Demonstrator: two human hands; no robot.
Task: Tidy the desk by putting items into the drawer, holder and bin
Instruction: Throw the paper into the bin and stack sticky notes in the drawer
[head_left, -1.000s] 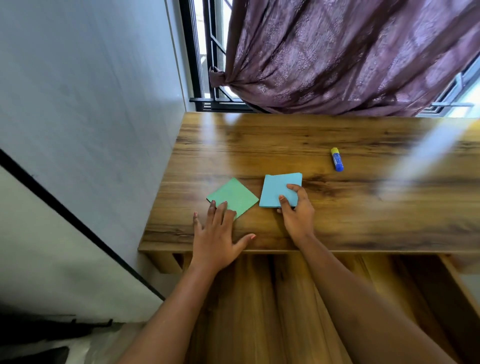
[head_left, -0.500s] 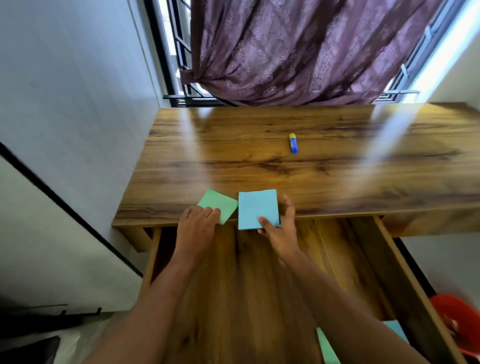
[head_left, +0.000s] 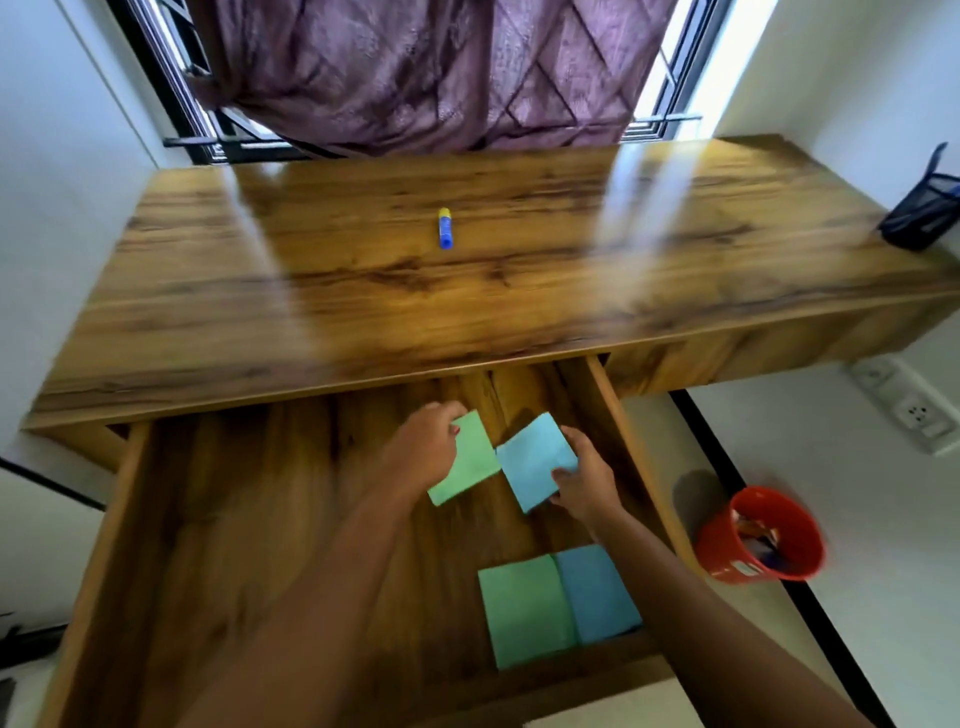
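The wide wooden drawer (head_left: 218, 545) stands pulled out below the desk. Over its middle, my left hand (head_left: 423, 449) grips a green sticky-note pad (head_left: 470, 462) by its upper left edge. Beside it, my right hand (head_left: 584, 480) holds a light blue sticky-note pad (head_left: 535, 460) at its right corner. The two pads nearly touch. A second green pad (head_left: 524, 608) and a darker blue pad (head_left: 597, 592) lie side by side at the drawer's near right. A blue glue stick (head_left: 444, 228) with a yellow cap lies on the desk top (head_left: 311, 291).
A black mesh holder (head_left: 922, 215) stands at the desk's far right end. A red bin (head_left: 761, 535) with scraps in it sits on the floor right of the drawer. A purple curtain (head_left: 415, 67) hangs behind the desk, and a wall socket (head_left: 917, 413) is at right.
Both hands have carried the green and blue pads off the desk's front edge and down over the open drawer. The view has tilted down, showing the drawer's other pads, the bin and the holder.
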